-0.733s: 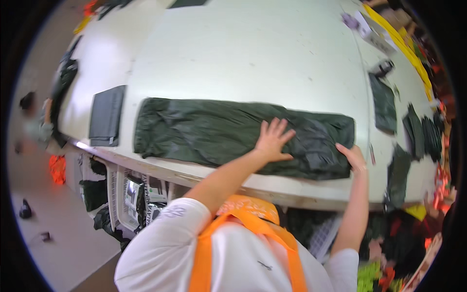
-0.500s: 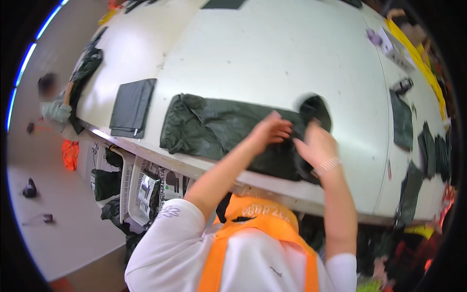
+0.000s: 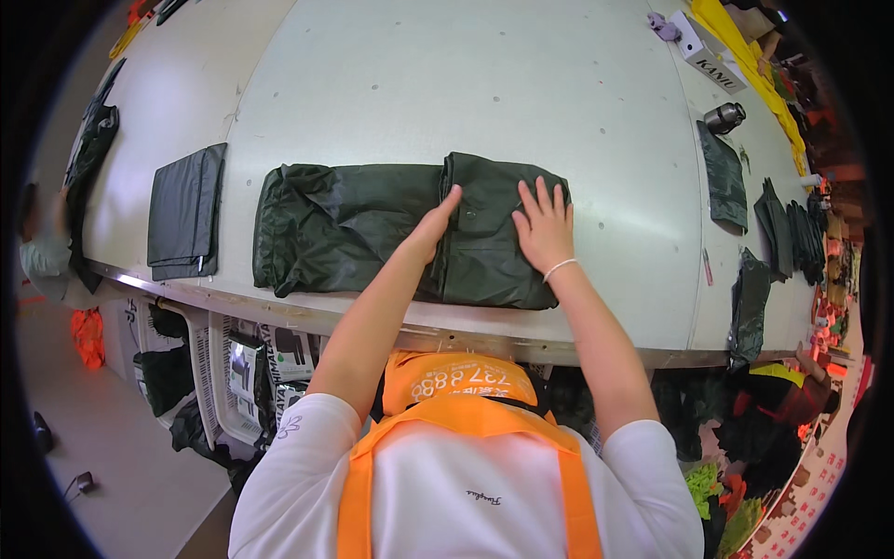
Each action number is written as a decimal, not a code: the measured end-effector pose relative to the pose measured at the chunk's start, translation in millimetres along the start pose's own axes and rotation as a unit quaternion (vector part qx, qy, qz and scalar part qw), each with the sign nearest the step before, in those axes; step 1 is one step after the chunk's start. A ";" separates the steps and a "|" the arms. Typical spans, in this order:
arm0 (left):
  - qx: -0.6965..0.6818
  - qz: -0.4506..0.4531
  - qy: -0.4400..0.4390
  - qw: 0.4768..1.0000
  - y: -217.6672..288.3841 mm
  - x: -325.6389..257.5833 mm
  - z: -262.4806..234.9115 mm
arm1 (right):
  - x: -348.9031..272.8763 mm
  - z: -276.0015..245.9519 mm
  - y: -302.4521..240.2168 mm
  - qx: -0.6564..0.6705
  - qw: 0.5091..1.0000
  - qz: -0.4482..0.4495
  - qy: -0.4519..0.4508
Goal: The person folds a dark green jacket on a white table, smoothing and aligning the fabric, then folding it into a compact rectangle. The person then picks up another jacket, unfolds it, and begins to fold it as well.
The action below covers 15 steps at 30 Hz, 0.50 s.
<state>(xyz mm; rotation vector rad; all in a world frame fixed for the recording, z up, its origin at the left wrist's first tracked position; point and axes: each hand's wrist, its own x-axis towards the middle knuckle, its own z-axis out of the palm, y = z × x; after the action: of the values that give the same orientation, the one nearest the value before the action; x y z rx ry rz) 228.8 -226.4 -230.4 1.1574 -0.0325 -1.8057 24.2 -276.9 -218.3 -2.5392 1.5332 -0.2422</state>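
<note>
Your left hand [image 3: 430, 226] lies flat on the long dark green crumpled fabric garment [image 3: 410, 233], fingers [image 3: 448, 201] straight and close together, edge of the hand along the fold line where the right end of the garment is doubled over onto the middle. It grips nothing; it only presses down. Your right hand [image 3: 543, 228] rests palm down on the folded-over flap, fingers [image 3: 540, 197] spread wide, nothing clasped, a thin white band at the wrist.

The garment lies lengthwise near the front edge of the pale grey tabletop [image 3: 484, 84], its left part single-layered and wrinkled, its right part a thicker double layer under both hands.

Well to the left, a neatly folded dark grey fabric square [image 3: 186, 212] sits at the tabletop edge. Farther left, another person's hand [image 3: 61, 209] touches a dark cloth there. On the right side: a flat dark fabric piece [image 3: 724, 179], a small metal cylinder [image 3: 724, 117] just above it, a white box [image 3: 702, 48], and a row of dark fabric pieces [image 3: 792, 233] toward the rim.
</note>
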 end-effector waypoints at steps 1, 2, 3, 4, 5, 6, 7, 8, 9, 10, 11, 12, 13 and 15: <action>0.136 0.035 0.008 0.990 -6.1 11.0 -9.7 | -1.7 13.0 -2.6 -0.033 0.999 0.004 -0.002; 0.233 0.076 -0.004 0.970 -5.2 3.6 -6.7 | -4.9 24.8 -5.6 -0.063 0.998 0.010 -0.005; 0.249 0.073 -0.002 0.966 -5.0 5.9 -6.9 | -3.0 34.1 -4.6 -0.073 0.997 0.011 0.009; 0.266 0.070 -0.001 0.961 -4.7 9.0 -7.0 | -3.4 41.2 -1.0 -0.067 0.998 0.009 0.009; 0.236 0.050 0.003 0.971 -3.4 11.5 -7.2 | -1.9 41.7 0.1 -0.063 0.998 0.006 0.010; 0.205 0.029 0.007 0.978 -2.1 13.6 -7.4 | -0.3 41.6 2.1 -0.060 0.998 0.002 0.010; 0.174 0.008 0.010 0.985 -1.4 14.9 -7.3 | 4.7 40.2 6.6 -0.037 0.999 0.004 -0.015; 0.159 0.005 0.009 0.987 -0.6 14.2 -9.7 | 2.9 26.5 5.4 0.012 1.000 -0.018 -0.003; 0.142 0.005 0.012 0.990 0.3 12.2 -13.4 | -1.5 2.3 0.9 0.062 0.997 -0.045 0.008; 0.123 0.004 0.010 0.992 0.5 11.8 -12.5 | -10.0 -19.9 -0.8 0.109 0.992 -0.069 0.019; 0.121 0.002 0.008 0.993 2.9 12.6 -9.2 | -26.3 -31.6 -1.8 0.104 0.990 -0.091 -0.002; 0.121 -0.007 0.005 0.993 3.3 11.4 -5.5 | -47.2 -23.1 2.6 0.060 0.993 -0.093 -0.029; 0.119 -0.015 0.003 0.993 1.6 11.1 -3.6 | -61.7 -5.5 10.7 0.031 0.995 -0.085 -0.036; 0.113 -0.004 -0.003 0.994 0.1 12.1 -0.4 | -66.0 4.2 16.0 0.007 0.996 -0.084 -0.037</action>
<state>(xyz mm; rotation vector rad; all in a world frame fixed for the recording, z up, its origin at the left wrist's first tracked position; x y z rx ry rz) 228.0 -235.0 -238.9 1.3108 -0.2419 -1.8485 -19.0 -225.5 -229.5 -2.6363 1.2905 -0.1780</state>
